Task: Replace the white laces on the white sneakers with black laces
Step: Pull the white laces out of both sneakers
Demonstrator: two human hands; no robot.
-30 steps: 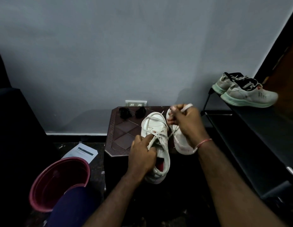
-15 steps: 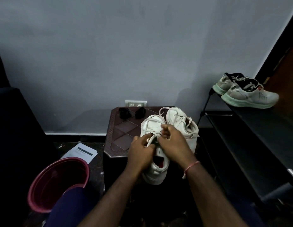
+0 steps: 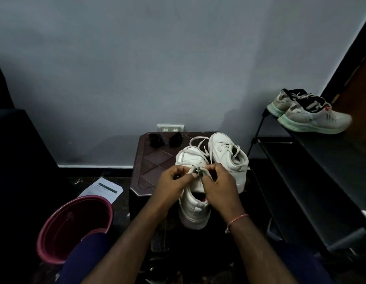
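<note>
Watcher: Right hand (image 3: 217, 182) is down from its high pull above the far sneaker (image 3: 229, 160); a second back it was drawing lace up and to the right; now it sits low over the near sneaker (image 3: 195, 208); left hand (image 3: 173, 181) has quit that sneaker's side and come up to meet it.

Scribe: Noted; state of the fingers?

Watcher: Both sets curled; fingers (image 3: 181, 172) of each hand pinch the white lace (image 3: 197, 170) above the tongue; hands almost touch, lace bunched between them; which eyelet row they work, cannot tell.

Scribe: Where do the things lie?

Watcher: Near sneaker points toe-away at the front of the counter (image 3: 153, 162); its heel reaches past the front edge toward the person; what bears the heel is not clear. Far sneaker stands just beside it on the right, its own white lace in the eyelets, ends loose across the top. Black laces (image 3: 156, 140), two small bundles, sit at the back of the counter, well apart from both hands.

Scribe: Reading for the task?

Watcher: Judgement only; the long pull looks finished and a fresh hold is taken lower on the same lace; unlacing of the first sneaker underway, not done; second sneaker not begun; no black lace threaded; early stage.
</note>
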